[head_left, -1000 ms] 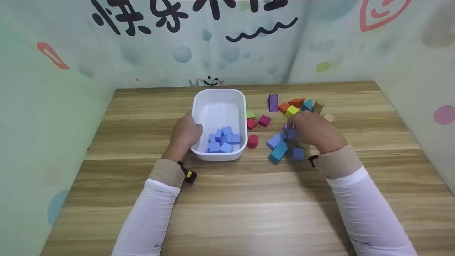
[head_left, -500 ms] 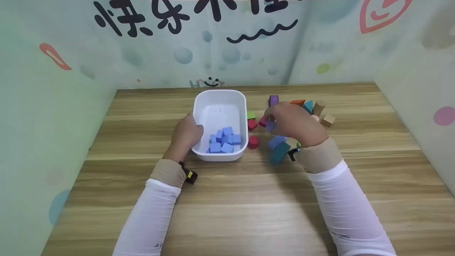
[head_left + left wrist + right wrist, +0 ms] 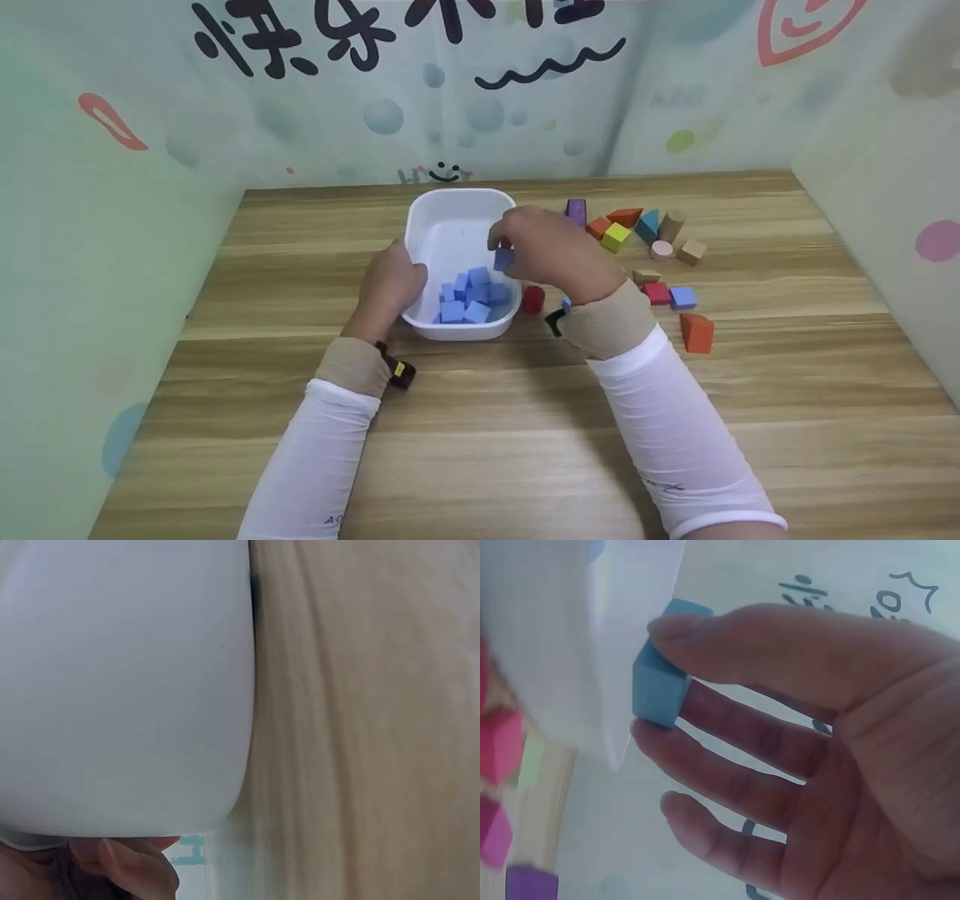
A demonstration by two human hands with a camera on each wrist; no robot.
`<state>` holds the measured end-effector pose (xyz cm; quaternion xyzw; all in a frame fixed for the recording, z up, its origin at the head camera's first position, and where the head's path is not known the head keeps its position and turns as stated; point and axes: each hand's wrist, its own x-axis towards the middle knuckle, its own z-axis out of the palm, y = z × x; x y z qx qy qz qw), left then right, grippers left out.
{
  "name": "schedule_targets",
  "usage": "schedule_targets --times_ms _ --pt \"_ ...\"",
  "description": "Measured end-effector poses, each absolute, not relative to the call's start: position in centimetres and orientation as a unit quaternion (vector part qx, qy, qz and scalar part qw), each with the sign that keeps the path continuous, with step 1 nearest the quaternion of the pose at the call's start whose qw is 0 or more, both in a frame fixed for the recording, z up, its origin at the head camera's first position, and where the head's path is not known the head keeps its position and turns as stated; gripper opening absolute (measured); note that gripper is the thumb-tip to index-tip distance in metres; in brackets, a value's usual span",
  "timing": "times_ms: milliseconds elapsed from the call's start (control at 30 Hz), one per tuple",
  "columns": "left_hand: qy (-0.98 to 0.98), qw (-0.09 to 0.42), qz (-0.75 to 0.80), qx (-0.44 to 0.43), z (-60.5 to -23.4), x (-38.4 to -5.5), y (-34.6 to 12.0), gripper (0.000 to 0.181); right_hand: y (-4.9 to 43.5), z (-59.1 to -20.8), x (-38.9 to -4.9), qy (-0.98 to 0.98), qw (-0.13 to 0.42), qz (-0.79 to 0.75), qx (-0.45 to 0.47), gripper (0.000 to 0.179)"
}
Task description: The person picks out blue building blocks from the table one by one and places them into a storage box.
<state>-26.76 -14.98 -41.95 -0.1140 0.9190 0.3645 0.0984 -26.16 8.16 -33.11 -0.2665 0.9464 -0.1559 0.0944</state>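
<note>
My left hand (image 3: 395, 281) grips the left side wall of a white plastic bin (image 3: 461, 199), its thumb over the rim. Several blue blocks (image 3: 478, 294) lie in the near half of the bin. My right hand (image 3: 559, 247) is over the bin's right rim and pinches a blue block (image 3: 658, 679) between thumb and fingertips, as the right wrist view shows. In the left wrist view the bin's outer wall (image 3: 127, 690) fills much of the picture, with fingertips (image 3: 139, 870) at its rim.
Right of the bin lie a red cylinder (image 3: 533, 300), a purple block (image 3: 576, 212), a yellow block (image 3: 616, 237), a red block (image 3: 656, 293), a blue block (image 3: 683, 298) and an orange block (image 3: 697, 334). A printed cloth (image 3: 337, 112) stands behind the wooden table (image 3: 480, 450).
My right hand has picked up a blue block from the pile and carried it left to the bin's right rim. The left hand and the bin have stayed put.
</note>
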Motion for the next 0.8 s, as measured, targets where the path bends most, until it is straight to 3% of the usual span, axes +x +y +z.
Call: schedule_targets --times_ms 267,533,800 --pt "0.923 0.086 0.362 -0.101 -41.9 -26.7 -15.1 0.056 4.7 -34.6 -25.9 0.933 0.050 -0.174 -0.310 0.040" --pt "0.937 0.052 0.338 -0.075 -42.3 -26.6 -15.4 0.051 2.9 -37.0 -25.8 0.918 0.038 -0.150 -0.366 0.032" --pt "0.937 0.054 0.337 -0.075 -42.2 -26.5 -15.5 0.053 1.9 -37.8 -25.4 0.913 0.039 -0.141 -0.381 0.026"
